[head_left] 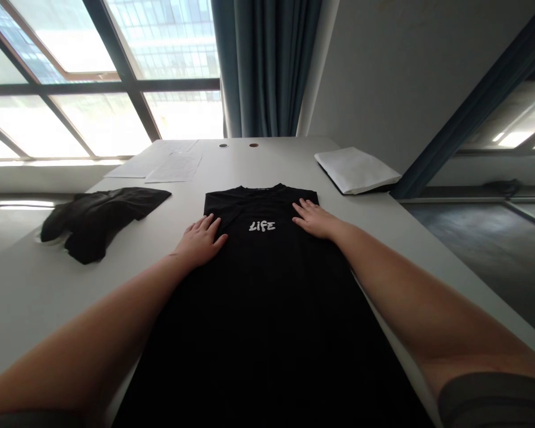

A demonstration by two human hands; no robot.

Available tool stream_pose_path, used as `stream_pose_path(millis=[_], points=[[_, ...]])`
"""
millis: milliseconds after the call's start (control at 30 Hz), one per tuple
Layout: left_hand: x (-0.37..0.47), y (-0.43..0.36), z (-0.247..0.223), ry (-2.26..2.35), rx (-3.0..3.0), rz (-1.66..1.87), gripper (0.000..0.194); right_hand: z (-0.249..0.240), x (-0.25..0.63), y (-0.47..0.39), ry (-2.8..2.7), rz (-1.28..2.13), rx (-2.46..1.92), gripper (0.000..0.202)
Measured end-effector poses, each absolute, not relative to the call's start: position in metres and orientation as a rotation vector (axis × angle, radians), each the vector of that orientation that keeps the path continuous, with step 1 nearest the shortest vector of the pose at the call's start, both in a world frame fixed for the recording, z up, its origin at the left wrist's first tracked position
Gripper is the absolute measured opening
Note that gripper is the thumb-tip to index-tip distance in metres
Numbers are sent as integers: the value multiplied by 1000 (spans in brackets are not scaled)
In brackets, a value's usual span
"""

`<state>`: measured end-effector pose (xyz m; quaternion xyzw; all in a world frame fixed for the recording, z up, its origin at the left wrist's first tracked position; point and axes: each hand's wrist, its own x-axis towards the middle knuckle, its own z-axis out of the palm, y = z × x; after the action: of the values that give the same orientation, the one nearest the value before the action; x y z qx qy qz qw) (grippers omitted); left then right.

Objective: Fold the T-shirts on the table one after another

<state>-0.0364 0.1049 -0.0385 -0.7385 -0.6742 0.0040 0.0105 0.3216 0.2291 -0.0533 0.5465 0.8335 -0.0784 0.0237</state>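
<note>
A black T-shirt [267, 285] lies spread flat on the white table [232, 163], its collar toward the far edge and small white lettering on its chest. My left hand [201, 241] rests on the shirt's left side just below the sleeve, fingers spread and lying flat. On the opposite side my right hand [314, 220] presses flat near the right sleeve, its fingers also apart. Neither hand grips the fabric. The shirt's lower end runs out of the bottom of the view.
A crumpled black garment [104, 217] lies on the table to the left. Sheets of paper [173, 167] are at the back left, and a folded white cloth-like stack [356, 169] with a dark underside is at the back right. Behind the table hangs a blue curtain [267, 65].
</note>
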Motion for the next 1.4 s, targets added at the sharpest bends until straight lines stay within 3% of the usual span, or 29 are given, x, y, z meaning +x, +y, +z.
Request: stream_pose_path(millis=[333, 567, 1033, 1400], points=[[-37, 104, -40, -1886, -2391, -29, 64, -50, 322, 225, 2604, -249, 1632, 83], [-42, 109, -47, -1800, -2577, -48, 73, -50, 300, 211, 2562, -295, 1644, 91], [-42, 111, -48, -1824, -2573, -59, 72, -50, 301, 215, 2588, -311, 1650, 88], [-33, 106, -44, -1833, -2569, -68, 71, -33, 246, 152, 2676, -249, 1446, 79]])
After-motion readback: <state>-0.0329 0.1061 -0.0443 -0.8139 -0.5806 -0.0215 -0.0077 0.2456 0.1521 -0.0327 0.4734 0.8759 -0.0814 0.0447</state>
